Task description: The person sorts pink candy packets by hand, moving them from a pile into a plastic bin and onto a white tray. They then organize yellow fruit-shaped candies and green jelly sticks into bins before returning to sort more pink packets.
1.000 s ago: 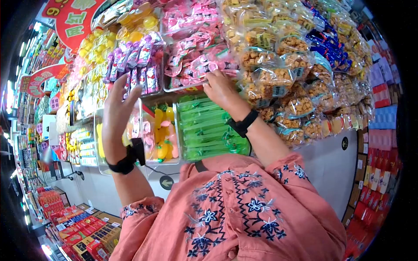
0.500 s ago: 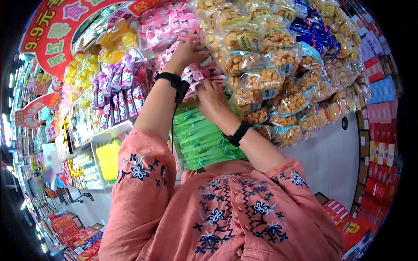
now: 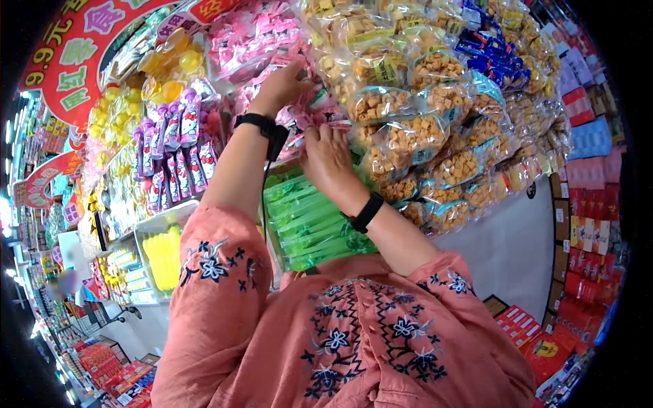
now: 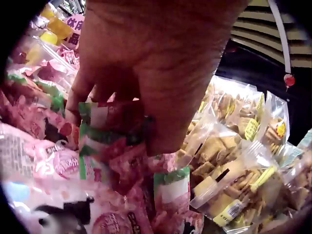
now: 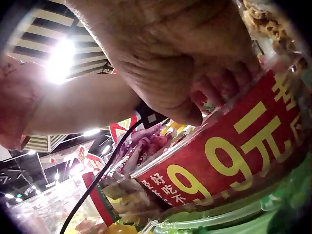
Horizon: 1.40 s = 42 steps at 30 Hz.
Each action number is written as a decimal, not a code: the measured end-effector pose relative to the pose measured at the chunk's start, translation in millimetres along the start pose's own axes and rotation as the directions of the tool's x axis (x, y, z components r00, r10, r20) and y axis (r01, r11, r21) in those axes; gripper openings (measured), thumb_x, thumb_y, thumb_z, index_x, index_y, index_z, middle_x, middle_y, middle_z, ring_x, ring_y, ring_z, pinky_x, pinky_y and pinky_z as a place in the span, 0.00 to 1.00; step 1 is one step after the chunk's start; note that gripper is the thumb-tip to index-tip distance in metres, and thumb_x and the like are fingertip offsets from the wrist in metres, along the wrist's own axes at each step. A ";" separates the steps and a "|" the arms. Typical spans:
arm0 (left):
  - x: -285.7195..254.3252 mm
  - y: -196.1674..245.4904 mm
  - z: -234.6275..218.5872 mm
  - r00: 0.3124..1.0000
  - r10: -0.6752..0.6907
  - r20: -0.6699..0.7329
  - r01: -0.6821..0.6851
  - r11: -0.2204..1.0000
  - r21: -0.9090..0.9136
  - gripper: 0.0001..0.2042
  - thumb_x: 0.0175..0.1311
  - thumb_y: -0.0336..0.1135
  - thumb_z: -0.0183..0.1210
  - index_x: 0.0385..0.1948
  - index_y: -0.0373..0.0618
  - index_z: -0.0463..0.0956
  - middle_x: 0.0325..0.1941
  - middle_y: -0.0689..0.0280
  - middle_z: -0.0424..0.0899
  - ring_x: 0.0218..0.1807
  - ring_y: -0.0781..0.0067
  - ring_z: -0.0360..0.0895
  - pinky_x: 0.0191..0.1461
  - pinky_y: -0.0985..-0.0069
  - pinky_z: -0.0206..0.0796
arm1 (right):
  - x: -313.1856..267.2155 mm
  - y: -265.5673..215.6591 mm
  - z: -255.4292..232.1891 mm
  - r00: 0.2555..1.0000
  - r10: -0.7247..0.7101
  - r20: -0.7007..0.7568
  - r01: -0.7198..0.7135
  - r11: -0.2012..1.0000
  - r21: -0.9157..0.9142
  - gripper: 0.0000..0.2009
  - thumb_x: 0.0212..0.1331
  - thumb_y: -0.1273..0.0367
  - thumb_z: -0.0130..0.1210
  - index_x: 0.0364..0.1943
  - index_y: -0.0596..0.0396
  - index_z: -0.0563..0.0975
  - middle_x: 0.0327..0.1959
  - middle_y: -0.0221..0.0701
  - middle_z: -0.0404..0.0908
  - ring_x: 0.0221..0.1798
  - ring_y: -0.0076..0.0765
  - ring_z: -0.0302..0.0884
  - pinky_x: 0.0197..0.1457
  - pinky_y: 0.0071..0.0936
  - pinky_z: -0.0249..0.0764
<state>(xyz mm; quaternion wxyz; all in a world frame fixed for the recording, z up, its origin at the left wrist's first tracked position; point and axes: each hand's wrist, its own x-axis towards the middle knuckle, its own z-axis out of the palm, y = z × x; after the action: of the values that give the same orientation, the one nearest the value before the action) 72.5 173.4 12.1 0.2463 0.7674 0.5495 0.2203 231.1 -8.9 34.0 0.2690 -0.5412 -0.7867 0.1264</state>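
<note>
My left hand reaches into the pink packets in a bin. In the left wrist view, the thumb and fingers grip small pink packets with green edges; other pink packets lie around them. Closer to me, my right hand is at the front of the same bin. Its fingers bend over the rim of the bin, just above a red 9.9 price sign. Whether they hold a packet there, I cannot tell.
Clear bags of brown snacks are heaped to the right. Purple packets stand to the left, and long green packs lie in front. A black cable hangs from the left wrist. Red boxes line the far right.
The left hand has moved from above the left-hand bins, up and right into the pink packets. My right hand has stayed at the front of that bin.
</note>
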 end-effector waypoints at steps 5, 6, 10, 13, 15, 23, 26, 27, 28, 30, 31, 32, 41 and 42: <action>-13.7 23.6 -17.5 0.986 -0.102 0.129 0.119 0.984 -0.132 0.31 0.52 0.51 0.74 0.50 0.39 0.71 0.44 0.52 0.82 0.46 0.59 0.79 0.50 0.62 0.70 | 1.7 -0.8 -1.0 1.000 0.020 0.005 -0.020 0.999 -0.027 0.18 0.52 0.70 0.64 0.45 0.63 0.73 0.45 0.51 0.72 0.52 0.60 0.72 0.57 0.51 0.69; -15.1 28.4 -18.8 0.975 -0.137 0.176 0.164 0.975 -0.152 0.33 0.52 0.51 0.74 0.53 0.39 0.70 0.48 0.51 0.82 0.50 0.57 0.79 0.53 0.63 0.69 | 3.6 -0.7 -1.1 1.000 0.026 -0.001 -0.026 1.000 -0.012 0.19 0.52 0.70 0.63 0.47 0.63 0.73 0.46 0.51 0.71 0.52 0.60 0.72 0.56 0.50 0.69; -12.9 23.8 -10.6 0.971 -0.157 0.179 0.190 0.964 -0.186 0.40 0.53 0.51 0.74 0.64 0.39 0.67 0.58 0.48 0.81 0.58 0.57 0.79 0.60 0.64 0.69 | 10.0 -0.2 -6.5 0.998 0.057 0.023 -0.058 0.997 0.049 0.26 0.54 0.71 0.63 0.57 0.63 0.69 0.55 0.55 0.68 0.57 0.65 0.71 0.59 0.51 0.70; -10.4 18.0 -14.8 0.974 -0.114 0.194 0.130 0.989 -0.075 0.39 0.50 0.54 0.73 0.56 0.31 0.71 0.52 0.47 0.83 0.51 0.56 0.81 0.52 0.62 0.70 | 12.5 -0.3 -2.7 0.995 0.049 -0.090 -0.042 0.996 0.078 0.28 0.54 0.71 0.63 0.60 0.61 0.67 0.60 0.58 0.65 0.60 0.69 0.70 0.63 0.52 0.70; -13.8 16.3 -19.1 0.952 -0.157 0.263 0.182 0.980 -0.076 0.38 0.49 0.56 0.71 0.53 0.31 0.73 0.46 0.49 0.84 0.45 0.59 0.79 0.48 0.63 0.70 | 12.6 1.9 -6.4 0.994 0.091 -0.062 -0.084 0.991 0.104 0.31 0.56 0.70 0.64 0.64 0.61 0.65 0.65 0.62 0.61 0.64 0.73 0.68 0.66 0.53 0.69; -41.5 30.9 -24.0 0.929 -0.144 0.340 0.288 0.859 -0.423 0.39 0.59 0.47 0.70 0.68 0.36 0.62 0.52 0.60 0.81 0.50 0.73 0.78 0.49 0.72 0.74 | 24.8 -9.0 -10.0 0.965 0.248 0.083 -0.256 0.961 0.108 0.37 0.56 0.66 0.65 0.68 0.60 0.59 0.66 0.65 0.61 0.53 0.72 0.77 0.52 0.55 0.79; -37.0 16.4 -14.3 0.889 -0.177 0.422 0.395 0.764 -0.510 0.44 0.56 0.49 0.72 0.70 0.36 0.59 0.50 0.59 0.81 0.47 0.72 0.78 0.47 0.72 0.74 | 27.8 -2.6 0.1 0.972 0.227 0.064 -0.230 0.972 0.045 0.38 0.55 0.66 0.65 0.69 0.60 0.58 0.64 0.64 0.64 0.53 0.71 0.77 0.53 0.55 0.78; -43.8 42.0 -31.7 0.865 -0.237 0.442 0.445 0.770 -0.458 0.43 0.56 0.49 0.72 0.68 0.36 0.61 0.49 0.60 0.81 0.46 0.73 0.78 0.45 0.74 0.73 | 27.8 -2.4 1.0 0.978 0.205 0.039 -0.206 0.978 0.039 0.38 0.56 0.66 0.64 0.68 0.62 0.58 0.62 0.65 0.65 0.53 0.71 0.77 0.53 0.55 0.78; -47.3 58.5 -42.5 0.840 -0.296 0.456 0.490 0.775 -0.400 0.41 0.56 0.49 0.72 0.66 0.36 0.62 0.47 0.61 0.81 0.44 0.74 0.78 0.43 0.75 0.73 | 27.4 -0.1 5.1 0.984 0.177 0.000 -0.177 0.983 0.045 0.38 0.56 0.66 0.64 0.68 0.62 0.58 0.62 0.65 0.66 0.53 0.71 0.77 0.53 0.54 0.78; -47.0 40.4 -35.2 0.897 -0.167 0.409 0.365 0.801 -0.475 0.30 0.59 0.49 0.70 0.53 0.36 0.68 0.32 0.67 0.81 0.30 0.78 0.76 0.29 0.76 0.69 | 26.0 2.5 9.6 0.990 0.123 -0.072 -0.119 0.991 0.057 0.38 0.56 0.66 0.64 0.69 0.63 0.58 0.62 0.65 0.66 0.53 0.71 0.76 0.54 0.53 0.77; -47.0 39.5 -38.1 0.881 -0.195 0.430 0.392 0.809 -0.437 0.31 0.58 0.50 0.70 0.55 0.37 0.68 0.38 0.66 0.79 0.36 0.77 0.75 0.36 0.75 0.70 | 25.1 2.3 7.1 0.992 0.126 -0.025 -0.125 0.990 0.058 0.39 0.56 0.66 0.63 0.70 0.64 0.57 0.62 0.65 0.67 0.54 0.71 0.76 0.54 0.52 0.78; -49.3 37.8 -40.2 0.862 -0.227 0.453 0.423 0.814 -0.397 0.33 0.57 0.51 0.71 0.57 0.38 0.68 0.44 0.65 0.78 0.42 0.76 0.75 0.42 0.74 0.71 | 25.5 1.9 7.4 0.989 0.146 -0.011 -0.145 0.987 0.063 0.39 0.56 0.66 0.63 0.70 0.63 0.56 0.62 0.64 0.67 0.53 0.70 0.76 0.53 0.52 0.78; -73.4 45.1 -29.6 0.929 -0.261 0.262 0.362 0.788 -0.497 0.34 0.58 0.52 0.70 0.61 0.41 0.70 0.49 0.64 0.81 0.48 0.75 0.76 0.51 0.74 0.71 | 34.2 1.2 13.3 0.980 0.196 0.030 -0.197 0.979 0.057 0.34 0.59 0.77 0.53 0.72 0.62 0.58 0.60 0.64 0.67 0.47 0.71 0.78 0.46 0.54 0.78; -76.5 52.4 -34.1 0.931 -0.256 0.261 0.358 0.785 -0.506 0.32 0.59 0.49 0.69 0.61 0.41 0.70 0.47 0.65 0.81 0.45 0.76 0.76 0.49 0.74 0.72 | 33.1 3.3 13.5 0.986 0.167 0.016 -0.167 0.985 0.052 0.32 0.59 0.78 0.52 0.70 0.63 0.59 0.60 0.65 0.67 0.47 0.71 0.77 0.47 0.55 0.77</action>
<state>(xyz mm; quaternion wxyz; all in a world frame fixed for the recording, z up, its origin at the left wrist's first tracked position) 67.4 90.8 66.2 0.5352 0.5814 0.5574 0.2546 217.2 24.0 30.7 0.2672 -0.5972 -0.7364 0.1722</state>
